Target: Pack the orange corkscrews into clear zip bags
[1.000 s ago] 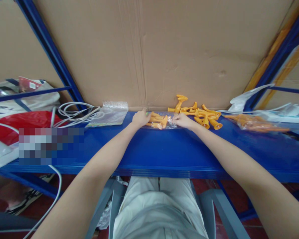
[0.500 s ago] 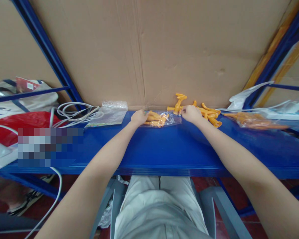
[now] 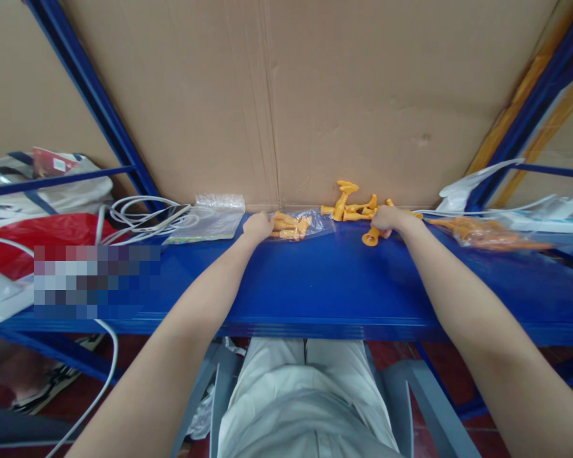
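My left hand (image 3: 258, 225) is closed on the left end of a small clear plastic bag (image 3: 293, 225) that lies on the blue shelf (image 3: 315, 280) and holds several orange plastic pieces. My right hand (image 3: 388, 219) rests further right, on a loose pile of orange plastic pieces (image 3: 351, 205) by the cardboard wall. Its fingers curl around one orange piece (image 3: 371, 237) whose flared end sticks out toward me.
An empty clear bag (image 3: 210, 219) and a coil of white cable (image 3: 143, 215) lie to the left, beside a red bag (image 3: 42, 232). More bagged orange pieces (image 3: 487, 232) and white bags (image 3: 468, 187) lie at the right. Brown cardboard (image 3: 315, 95) backs the shelf.
My right hand left the bag's right end and moved right onto the loose pile, closing on one orange piece. My left hand stayed on the bag.
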A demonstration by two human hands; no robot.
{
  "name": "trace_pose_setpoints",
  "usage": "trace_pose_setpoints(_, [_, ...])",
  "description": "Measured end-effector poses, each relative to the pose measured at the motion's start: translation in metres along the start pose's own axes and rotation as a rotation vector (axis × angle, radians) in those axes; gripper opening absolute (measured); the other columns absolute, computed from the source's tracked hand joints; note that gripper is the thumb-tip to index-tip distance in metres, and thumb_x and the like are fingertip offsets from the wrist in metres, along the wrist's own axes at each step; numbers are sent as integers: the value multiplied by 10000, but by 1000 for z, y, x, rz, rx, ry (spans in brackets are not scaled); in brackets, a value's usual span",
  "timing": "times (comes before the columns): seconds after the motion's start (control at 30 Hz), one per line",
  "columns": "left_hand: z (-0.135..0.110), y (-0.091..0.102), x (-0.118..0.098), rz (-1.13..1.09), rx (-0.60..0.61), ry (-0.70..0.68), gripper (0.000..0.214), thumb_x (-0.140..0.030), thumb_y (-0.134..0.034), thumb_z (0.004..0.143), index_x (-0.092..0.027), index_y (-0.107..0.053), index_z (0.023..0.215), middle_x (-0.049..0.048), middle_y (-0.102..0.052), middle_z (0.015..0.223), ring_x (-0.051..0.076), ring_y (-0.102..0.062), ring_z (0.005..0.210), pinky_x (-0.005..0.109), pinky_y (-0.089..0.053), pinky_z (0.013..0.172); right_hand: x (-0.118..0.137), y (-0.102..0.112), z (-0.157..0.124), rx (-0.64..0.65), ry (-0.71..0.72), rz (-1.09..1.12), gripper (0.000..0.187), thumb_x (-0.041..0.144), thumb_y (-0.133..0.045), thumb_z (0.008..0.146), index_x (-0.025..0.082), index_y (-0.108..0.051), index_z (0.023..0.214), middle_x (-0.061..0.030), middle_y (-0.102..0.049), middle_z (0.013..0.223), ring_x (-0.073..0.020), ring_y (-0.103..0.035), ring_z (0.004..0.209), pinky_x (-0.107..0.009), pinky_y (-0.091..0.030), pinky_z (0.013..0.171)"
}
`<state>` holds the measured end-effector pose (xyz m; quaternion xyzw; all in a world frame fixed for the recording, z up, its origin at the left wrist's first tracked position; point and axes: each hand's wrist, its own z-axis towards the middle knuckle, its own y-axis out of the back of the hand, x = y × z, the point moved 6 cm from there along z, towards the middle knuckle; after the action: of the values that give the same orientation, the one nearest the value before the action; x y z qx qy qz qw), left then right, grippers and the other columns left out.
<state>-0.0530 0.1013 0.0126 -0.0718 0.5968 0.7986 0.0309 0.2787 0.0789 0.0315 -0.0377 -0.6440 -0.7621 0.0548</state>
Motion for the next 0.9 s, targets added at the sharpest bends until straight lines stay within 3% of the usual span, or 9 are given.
trace_pose_setpoints(0.1, [1,-1,-1,21,3,-19,469,-381,-319,970,-109,-636,1182,203,-670,1211,306,-633,1143,357,-504,914,10,-17,-2,223,36,156,307,113,-514,794,150,-745,993,-83,-734,759,-207,-689,680,-363,-543,733])
trace_pose_setpoints(0.13, [1,-2,-1,27,3,-25,476,-381,-312,971,-104,-636,1182,205,-669,1211,306,-635,1139,355,-505,908,14,-18,-4,226,48,138,336,91,-524,771,153,-743,1019,-85,-742,800,-215,-695,714,-361,-542,746])
trace_pose_setpoints(0.23, [1,-2,-1,32,4,-37,478,-373,-303,969,-103,-642,1171,205,-671,1208,305,-640,1129,352,-505,898,25,-19,-8,145,72,-52,347,43,-557,713,147,-753,979,-136,-744,934,-280,-700,878,-383,-527,811])
trace_pose_setpoints(0.37, [2,-3,-1,37,7,-38,458,-369,-318,965,-118,-641,1170,191,-677,1207,289,-643,1124,327,-501,896,36,-16,-11,1,112,-172,315,97,-508,805,134,-719,1035,-182,-694,1104,-308,-647,1043,-407,-490,881])
trace_pose_setpoints(0.53, [1,-2,-1,40,-3,-46,454,-362,-316,966,-116,-635,1177,192,-670,1219,287,-639,1131,326,-497,907,46,-18,-13,-73,226,-233,386,133,-475,844,197,-664,1174,-142,-616,1267,-303,-516,1219,-456,-419,973])
trace_pose_setpoints(0.73, [-1,-1,-2,40,3,-45,447,-345,-317,969,-112,-624,1195,192,-666,1229,296,-627,1149,350,-490,938,48,-21,-14,5,242,-265,256,154,-510,829,172,-686,1013,-150,-669,1169,-322,-546,1176,-491,-387,980])
trace_pose_setpoints(0.9, [-1,-1,-3,35,2,-50,458,-362,-308,978,-110,-627,1187,197,-668,1219,300,-629,1150,354,-489,939,46,-1,-16,-74,156,-190,253,220,-469,889,160,-634,1073,-144,-700,1076,-306,-616,1083,-467,-395,952])
